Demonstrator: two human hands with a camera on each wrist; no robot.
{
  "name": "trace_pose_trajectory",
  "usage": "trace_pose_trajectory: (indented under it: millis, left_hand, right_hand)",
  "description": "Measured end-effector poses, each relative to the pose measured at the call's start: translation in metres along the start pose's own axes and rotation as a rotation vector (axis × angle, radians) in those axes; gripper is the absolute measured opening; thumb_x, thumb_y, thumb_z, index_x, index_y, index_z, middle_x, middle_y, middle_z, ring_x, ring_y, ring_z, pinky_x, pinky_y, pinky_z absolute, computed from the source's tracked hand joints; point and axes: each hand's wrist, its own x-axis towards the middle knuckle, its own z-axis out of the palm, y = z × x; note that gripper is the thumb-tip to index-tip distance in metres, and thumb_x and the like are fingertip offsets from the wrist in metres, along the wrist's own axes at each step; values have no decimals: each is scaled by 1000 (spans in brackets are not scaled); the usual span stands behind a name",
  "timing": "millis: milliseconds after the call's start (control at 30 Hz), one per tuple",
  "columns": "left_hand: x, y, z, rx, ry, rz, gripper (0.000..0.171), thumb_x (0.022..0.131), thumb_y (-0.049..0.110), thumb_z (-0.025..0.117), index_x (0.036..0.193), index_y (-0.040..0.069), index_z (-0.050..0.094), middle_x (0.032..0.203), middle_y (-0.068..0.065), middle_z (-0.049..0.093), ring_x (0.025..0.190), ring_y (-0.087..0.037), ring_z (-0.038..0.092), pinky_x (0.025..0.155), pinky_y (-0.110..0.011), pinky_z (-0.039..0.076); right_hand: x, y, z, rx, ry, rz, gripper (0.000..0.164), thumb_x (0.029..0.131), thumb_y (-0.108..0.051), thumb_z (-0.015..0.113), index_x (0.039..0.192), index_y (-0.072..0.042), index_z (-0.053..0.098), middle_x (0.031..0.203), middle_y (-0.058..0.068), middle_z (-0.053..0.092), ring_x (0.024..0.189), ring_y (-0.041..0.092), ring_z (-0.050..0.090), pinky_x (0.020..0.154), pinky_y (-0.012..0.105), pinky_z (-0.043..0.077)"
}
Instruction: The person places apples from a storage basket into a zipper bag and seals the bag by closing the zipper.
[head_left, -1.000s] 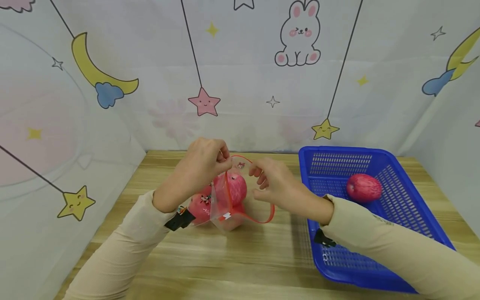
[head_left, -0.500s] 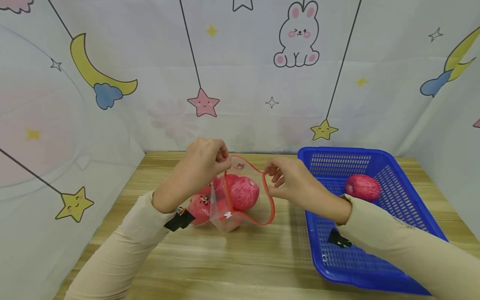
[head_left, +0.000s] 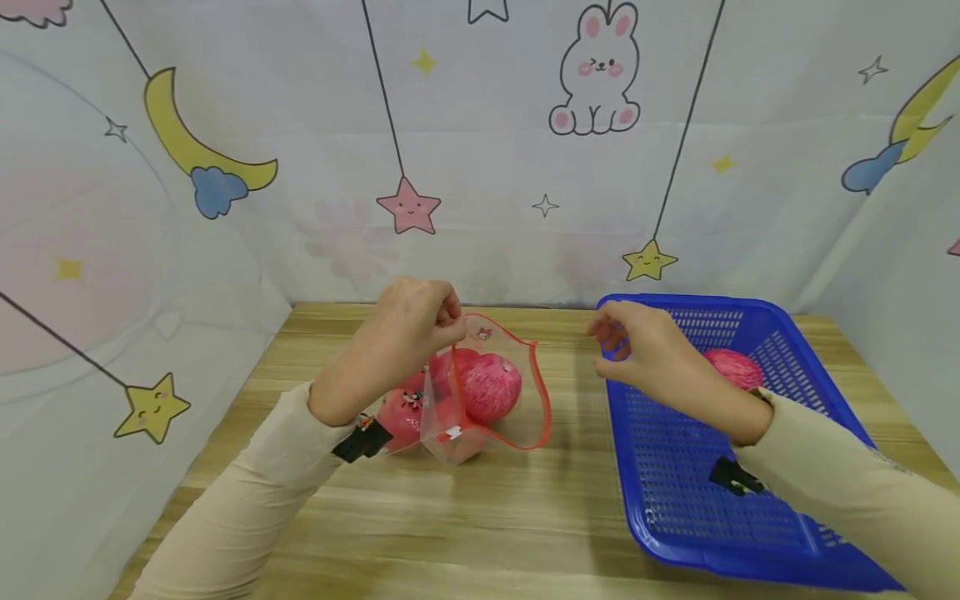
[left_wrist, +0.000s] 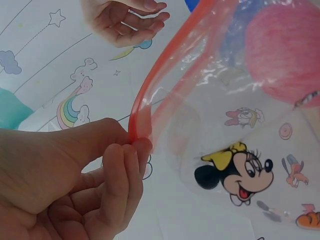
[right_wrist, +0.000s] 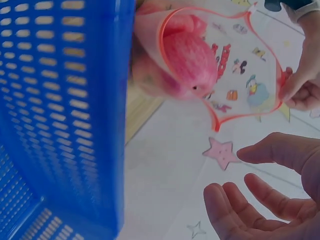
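Observation:
A clear zip bag [head_left: 438,429] with a red-orange zip edge and cartoon prints stands on the table, its mouth spread toward the right. Thumb and fingers of my left hand [head_left: 412,321] pinch the top edge, seen closely in the left wrist view. Inside the bag lie several pinkish-red apples; one apple [head_left: 491,387] shows through the mouth, and its side also shows in the right wrist view. My right hand [head_left: 648,342] hovers at the blue basket's left rim with fingers loosely bent, holding nothing. Another apple [head_left: 735,367] lies in the basket, partly hidden by the right forearm.
The blue plastic basket [head_left: 621,467] with slotted walls takes up the right side of the wooden table [head_left: 420,533]. A white cloth [head_left: 495,258] with printed stars, moons and a rabbit hangs behind and along both sides.
My right hand came away from the apple in the bag mouth, touched the red edge, then moved right to the basket. The apple now sits in the mouth. The left hand has stayed.

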Motion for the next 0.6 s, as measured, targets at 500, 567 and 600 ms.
trace_pose_trajectory:
  millis: [500,567,600]
  left_hand:
    - [1,0,1,15,-50,21,8,85,0,70,79,3,67,65,0,60,58,-14,53,54,-27,47]
    - [0,0,1,16,-58,24,8,86,0,70,79,3,67,65,0,60,58,-14,53,55,-27,47]
    - [0,0,1,16,-62,25,8,86,0,70,79,3,67,65,0,60,58,-14,53,55,-27,47]
  right_hand:
    - [-18,60,-35,-146,10,111,31,84,-3,75,110,8,61,105,23,66,91,37,64,77,52,53]
    - [-19,69,-38,-170,1,126,34,84,-3,75,111,10,60,107,26,65,92,39,63,78,54,52]
    - [-19,74,-40,-180,-5,137,36,84,-4,75,113,11,59,109,28,64,94,41,62,79,55,51]
